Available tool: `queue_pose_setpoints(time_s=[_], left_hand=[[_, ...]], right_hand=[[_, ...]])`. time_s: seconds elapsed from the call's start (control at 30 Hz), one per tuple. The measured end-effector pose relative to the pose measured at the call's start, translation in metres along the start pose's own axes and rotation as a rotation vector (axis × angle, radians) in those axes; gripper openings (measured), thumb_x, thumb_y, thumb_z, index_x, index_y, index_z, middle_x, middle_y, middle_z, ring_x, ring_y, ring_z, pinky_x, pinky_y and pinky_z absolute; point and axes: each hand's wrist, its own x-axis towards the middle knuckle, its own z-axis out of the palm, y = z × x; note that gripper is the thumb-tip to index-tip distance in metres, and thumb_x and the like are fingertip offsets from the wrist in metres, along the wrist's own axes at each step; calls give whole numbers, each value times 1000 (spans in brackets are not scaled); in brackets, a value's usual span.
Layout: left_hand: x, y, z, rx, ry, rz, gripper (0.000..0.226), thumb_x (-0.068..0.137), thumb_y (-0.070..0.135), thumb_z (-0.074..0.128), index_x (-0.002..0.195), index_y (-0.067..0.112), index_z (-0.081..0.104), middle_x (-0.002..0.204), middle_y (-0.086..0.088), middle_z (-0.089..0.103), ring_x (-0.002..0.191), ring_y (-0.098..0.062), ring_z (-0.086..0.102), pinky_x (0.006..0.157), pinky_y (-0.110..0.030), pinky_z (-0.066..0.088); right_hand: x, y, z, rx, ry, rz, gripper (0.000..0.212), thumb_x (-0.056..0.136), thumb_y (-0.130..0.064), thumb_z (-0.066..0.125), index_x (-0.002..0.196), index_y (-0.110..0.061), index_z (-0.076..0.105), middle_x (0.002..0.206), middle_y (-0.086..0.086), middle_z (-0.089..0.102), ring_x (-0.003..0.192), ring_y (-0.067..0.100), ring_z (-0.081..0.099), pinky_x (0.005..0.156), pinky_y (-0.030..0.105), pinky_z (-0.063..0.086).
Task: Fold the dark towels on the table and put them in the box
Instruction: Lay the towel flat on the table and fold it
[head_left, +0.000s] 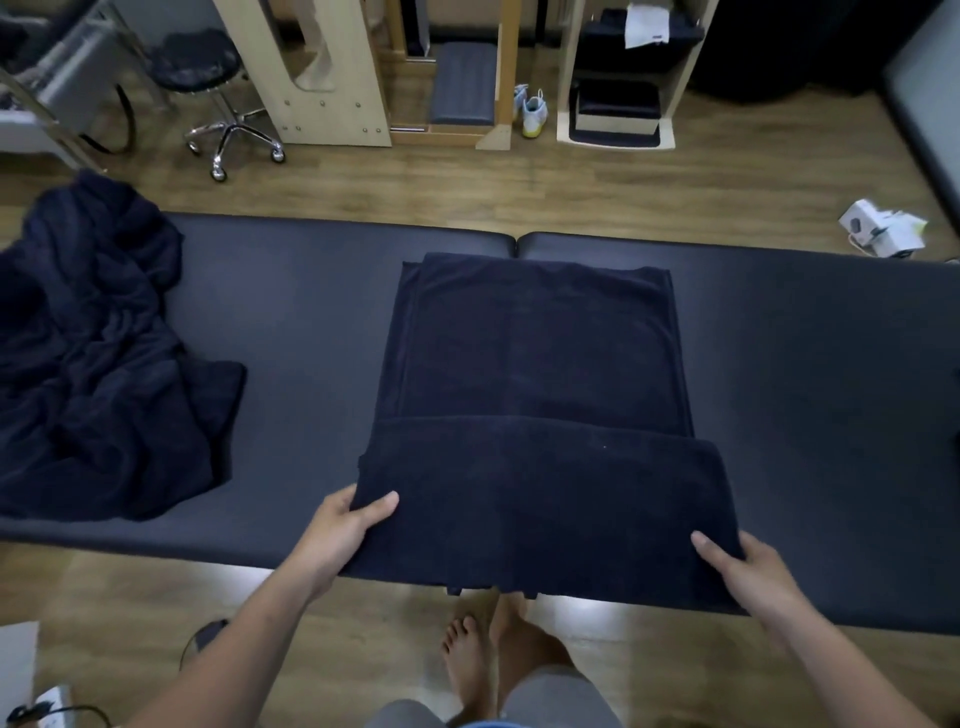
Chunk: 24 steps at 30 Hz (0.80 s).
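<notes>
Where floorboards show, towel (535, 415) covers table (805, 364).

Seen from above, beside the padded table (311, 249), a person's two bare forearms carry no sleeves, watch or rings. The left hand (343, 530) and right hand (743, 566) are ungloved, with short, unpainted nails visible on the thumbs. Below the table's near edge, grey shorts (545, 696) cover both thighs, and a sliver of blue garment (483, 724) shows between them at the bottom of the view. The bare feet (467, 660), without shoes or socks, show toes clearly on the one nearer the left hand.
</notes>
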Motion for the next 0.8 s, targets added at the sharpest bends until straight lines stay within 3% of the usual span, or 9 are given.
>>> queue_pose_setpoints(time_s=[0.13, 0.27, 0.33, 0.4, 0.5, 0.57, 0.63, 0.73, 0.8], left_hand=[[-1, -12, -1, -12, 124, 66, 20, 93, 26, 68, 112, 19, 69, 107, 3, 76, 98, -17, 73, 90, -41, 55], [2, -48, 1, 142, 286, -85, 26, 87, 32, 75, 97, 10, 65, 99, -4, 76, 86, -20, 72, 73, -39, 57], [5, -50, 2, 209, 317, -59, 24, 88, 30, 74, 94, 11, 62, 97, -3, 74, 90, -22, 70, 81, -43, 56], [4, -45, 3, 481, 349, 19, 26, 88, 31, 72, 101, 15, 58, 106, 1, 68, 100, -23, 65, 89, -44, 52], [2, -39, 9, 960, 514, 287, 51, 78, 23, 76, 124, 14, 54, 118, -7, 54, 108, -31, 56, 90, -47, 49], [1, -35, 24, 1095, 478, 513, 62, 73, 23, 77, 130, 12, 56, 131, -11, 53, 119, -34, 55, 97, -51, 48], [3, -27, 43, 1234, 324, 639, 71, 80, 34, 69, 145, 17, 46, 154, -9, 38, 143, -30, 36, 115, -51, 34], [10, -20, 63, 1376, 81, 655, 73, 95, 36, 44, 158, 33, 7, 166, 4, -9, 154, -21, -9, 123, -47, -1], [10, -30, 63, 1419, -10, 603, 68, 100, 37, 35, 157, 36, -2, 166, 6, -14, 152, -19, -16, 124, -47, -6]], right_hand=[[0, 10, 3, 36, 108, -23, 24, 93, -33, 66, 112, -18, 63, 98, -6, 67, 87, 15, 62, 81, 39, 47], [5, 35, 13, -48, 115, 85, 43, 87, -40, 71, 116, -10, 64, 111, 11, 68, 93, 28, 64, 81, 43, 50], [8, 37, 14, -99, 130, 118, 49, 85, -42, 72, 120, -9, 63, 114, 12, 67, 96, 31, 63, 87, 46, 51], [6, 31, 14, -204, 148, 131, 58, 83, -46, 73, 127, -11, 58, 118, 11, 66, 100, 31, 63, 91, 49, 51], [0, 14, 17, -583, 264, 31, 70, 83, -46, 70, 141, -23, 40, 135, 8, 54, 117, 32, 56, 96, 47, 48], [-5, -1, 30, -793, 367, -289, 71, 82, -36, 69, 145, -25, 38, 145, 9, 45, 128, 32, 47, 100, 49, 45], [-7, -12, 50, -904, 383, -530, 73, 84, -36, 67, 149, -24, 38, 154, 10, 37, 140, 31, 36, 109, 50, 37], [1, -20, 67, -999, 145, -447, 69, 98, -49, 41, 157, -32, 9, 166, 1, 7, 152, 24, 6, 122, 45, 15], [6, -6, 67, -1022, 83, -427, 65, 101, -50, 31, 157, -33, 2, 166, -2, 1, 153, 21, -1, 124, 42, 10]])
